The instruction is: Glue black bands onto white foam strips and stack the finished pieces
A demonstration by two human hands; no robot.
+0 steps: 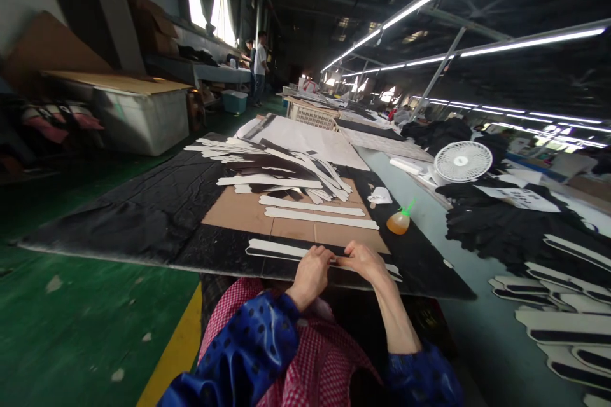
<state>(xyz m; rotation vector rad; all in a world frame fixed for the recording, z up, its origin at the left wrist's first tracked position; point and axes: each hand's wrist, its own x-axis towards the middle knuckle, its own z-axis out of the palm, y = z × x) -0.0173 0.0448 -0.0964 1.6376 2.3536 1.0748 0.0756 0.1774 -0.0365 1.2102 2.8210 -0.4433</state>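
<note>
Near the front edge of the black-covered table [143,216], a white strip with a dark edge [274,249] lies crosswise under my hands. My left hand [312,272] has its fingers curled down on the strip. Close beside it, my right hand [366,262] is bent with fingers pressed together on the strip's right part. The fingertips of both hands nearly meet, and what lies between them is too small to tell. Two separate white strips [322,217] rest on brown cardboard [238,213] just beyond, with a heap of white and dark strips [281,165] behind them.
An orange-filled bottle with a green nozzle [399,221] stands right of the cardboard, near a small white piece [379,196]. Farther right are a white fan [462,161], a black fabric pile [496,222] and several finished-looking strips [568,331]. Two people stand far back.
</note>
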